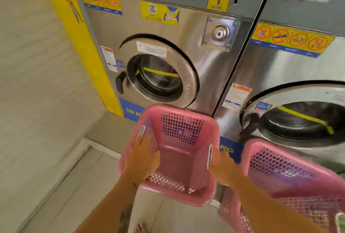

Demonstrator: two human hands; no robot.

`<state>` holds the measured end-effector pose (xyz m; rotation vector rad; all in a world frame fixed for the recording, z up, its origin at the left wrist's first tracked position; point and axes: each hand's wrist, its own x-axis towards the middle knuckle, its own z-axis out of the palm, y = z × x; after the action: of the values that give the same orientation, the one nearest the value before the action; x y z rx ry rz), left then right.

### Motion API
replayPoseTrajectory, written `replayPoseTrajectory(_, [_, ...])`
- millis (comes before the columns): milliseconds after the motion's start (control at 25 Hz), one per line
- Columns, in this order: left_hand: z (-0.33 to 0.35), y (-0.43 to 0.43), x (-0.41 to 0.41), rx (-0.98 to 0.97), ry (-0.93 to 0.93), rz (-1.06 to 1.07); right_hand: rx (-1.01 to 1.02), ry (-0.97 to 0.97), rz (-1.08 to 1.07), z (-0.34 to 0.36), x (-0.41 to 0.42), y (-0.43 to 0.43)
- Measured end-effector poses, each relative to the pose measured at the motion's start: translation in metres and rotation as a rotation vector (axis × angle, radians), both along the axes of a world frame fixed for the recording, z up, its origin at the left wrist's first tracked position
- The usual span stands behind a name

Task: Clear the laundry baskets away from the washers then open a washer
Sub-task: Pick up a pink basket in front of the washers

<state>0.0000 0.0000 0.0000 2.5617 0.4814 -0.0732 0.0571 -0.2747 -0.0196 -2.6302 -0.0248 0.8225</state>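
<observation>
**Both hands on the first basket, washer doors shut**

Left hand [141, 159] and right hand [223, 167] grip the left pink basket [177, 191] at its two side handle slots. Left fingers [152, 152] are curled over the rim into the basket; right-hand fingers are mostly hidden behind the wall, but the hand is clearly closed on that rim. Basket sits tilted toward the person, directly in front of the left washer [205, 83], just below its round door [158, 72]. Can't tell whether it's off the floor [74, 195].

Second pink basket [291, 173] is just beside it, in front of the right washer [280, 75]. It has something in the bottom; too blurred to name.

Handling, my read:
- Gripped basket is empty mesh plastic, so light, stiff enough, some flex in the walls.
- Handle slots are the right hold: balanced, no twist.
- Smooth plastic, but the rim lip stops slip.
- Second basket likely a bit heavier; same slots.

Black door handle [120, 83] on the left washer sits at the door's left edge, closed. That's the grab point once both baskets are out of the way.
</observation>
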Motion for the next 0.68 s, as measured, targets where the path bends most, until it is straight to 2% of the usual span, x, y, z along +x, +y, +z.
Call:
replayPoseTrajectory(200, [-0.084,0.081,0.072,0.203,-0.005,-0.18,-0.139,-0.213,-0.224,-0.078,0.034,0.043])
replayPoseTrajectory(400, [-0.142,0.106,0.1,0.19,0.034,-0.279,-0.188,-0.34,-0.222,-0.121,0.037,0.036])
replayPoseTrajectory(520, [-0.165,0.109,0.096,0.154,-0.049,-0.261,-0.25,-0.399,-0.218,-0.138,0.028,0.036])
replayPoseTrajectory(680, [-0.176,0.109,0.096,0.142,-0.06,-0.208,-0.321,-0.424,-0.238,-0.149,0.025,0.035])
